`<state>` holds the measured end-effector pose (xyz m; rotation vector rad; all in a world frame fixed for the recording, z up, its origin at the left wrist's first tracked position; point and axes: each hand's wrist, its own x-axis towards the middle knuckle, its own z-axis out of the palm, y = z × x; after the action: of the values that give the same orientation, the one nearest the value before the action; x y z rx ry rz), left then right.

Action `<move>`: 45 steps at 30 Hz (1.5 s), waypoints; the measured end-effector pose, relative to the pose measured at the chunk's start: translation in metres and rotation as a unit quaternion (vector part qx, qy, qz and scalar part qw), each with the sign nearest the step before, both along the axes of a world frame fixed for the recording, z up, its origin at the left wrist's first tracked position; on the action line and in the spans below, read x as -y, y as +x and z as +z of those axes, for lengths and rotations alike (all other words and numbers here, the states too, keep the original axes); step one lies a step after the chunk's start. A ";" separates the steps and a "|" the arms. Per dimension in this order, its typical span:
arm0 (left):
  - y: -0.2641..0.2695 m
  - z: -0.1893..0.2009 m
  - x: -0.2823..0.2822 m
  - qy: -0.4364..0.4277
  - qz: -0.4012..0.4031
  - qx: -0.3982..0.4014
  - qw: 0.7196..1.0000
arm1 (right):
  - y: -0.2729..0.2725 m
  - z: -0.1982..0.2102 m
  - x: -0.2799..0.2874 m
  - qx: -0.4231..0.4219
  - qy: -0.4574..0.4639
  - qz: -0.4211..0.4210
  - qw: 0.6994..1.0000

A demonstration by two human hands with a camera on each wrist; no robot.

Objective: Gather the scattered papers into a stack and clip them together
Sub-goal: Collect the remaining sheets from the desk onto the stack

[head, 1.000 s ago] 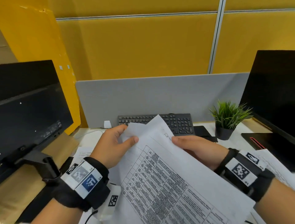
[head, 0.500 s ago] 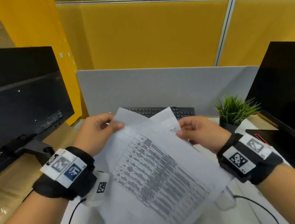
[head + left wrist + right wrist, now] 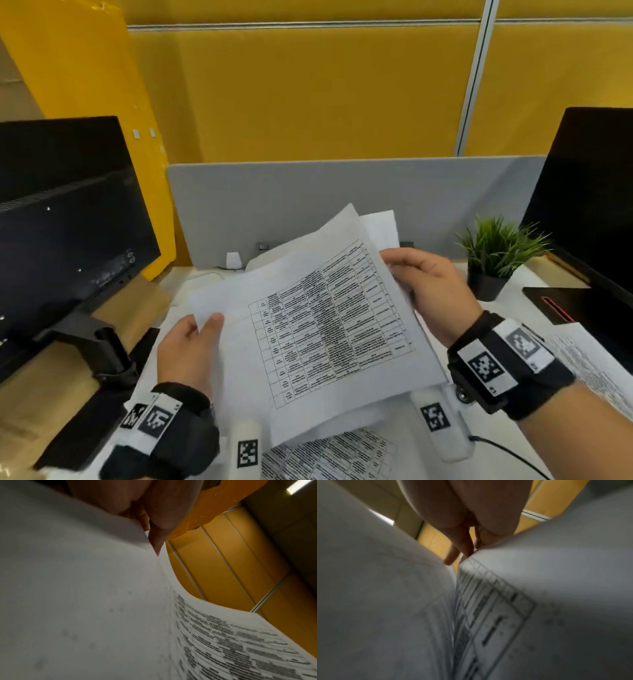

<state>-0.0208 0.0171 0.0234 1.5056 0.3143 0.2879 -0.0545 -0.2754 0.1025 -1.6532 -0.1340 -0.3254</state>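
Observation:
Both hands hold a loose bundle of white papers (image 3: 308, 329) above the desk, its top sheet printed with a table. My left hand (image 3: 195, 337) pinches the bundle's near-left corner between thumb and fingers. My right hand (image 3: 428, 284) grips the right edge, thumb on top. The sheets fan out unevenly at the far end. In the left wrist view the papers (image 3: 85, 601) fill the frame below the pinching fingers (image 3: 154, 539). The right wrist view shows blurred papers (image 3: 488, 608) under the fingers (image 3: 462, 545). No clip is in view.
Another printed sheet (image 3: 329, 455) lies on the desk under the bundle, and one more (image 3: 596, 370) at the right. A dark monitor (image 3: 61, 222) stands left, another (image 3: 589, 192) right. A small potted plant (image 3: 493, 257) sits by the grey divider (image 3: 308, 198).
The bundle has turned clockwise. My left hand slid down to the near-left corner and my right hand moved along the right edge. The keyboard is now hidden behind the papers.

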 end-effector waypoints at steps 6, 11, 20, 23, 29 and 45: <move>-0.006 0.000 0.019 0.023 0.017 -0.020 0.999 | -0.007 -0.004 0.000 -0.022 -0.027 0.059 0.998; -0.006 0.007 0.010 0.267 0.006 0.000 0.964 | -0.013 0.018 0.001 0.162 -0.355 -0.016 0.921; -0.020 0.052 0.036 0.140 -0.259 0.176 0.939 | -0.031 0.051 -0.017 0.314 -0.434 -0.021 0.844; -0.018 0.044 0.025 0.108 -0.176 0.222 0.953 | -0.022 0.027 0.011 0.231 -0.311 -0.216 0.896; -0.017 0.062 0.018 0.046 -0.169 0.279 0.944 | 0.000 -0.022 -0.001 -0.037 0.001 0.020 0.999; -0.019 0.025 0.012 0.078 -0.112 0.220 0.966 | 0.001 -0.052 -0.052 0.018 -0.021 -0.067 0.997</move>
<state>-0.0401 0.0051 0.0487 1.5679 -0.2371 0.4623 -0.0538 -0.2234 0.0510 -1.7013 -0.0585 -0.4571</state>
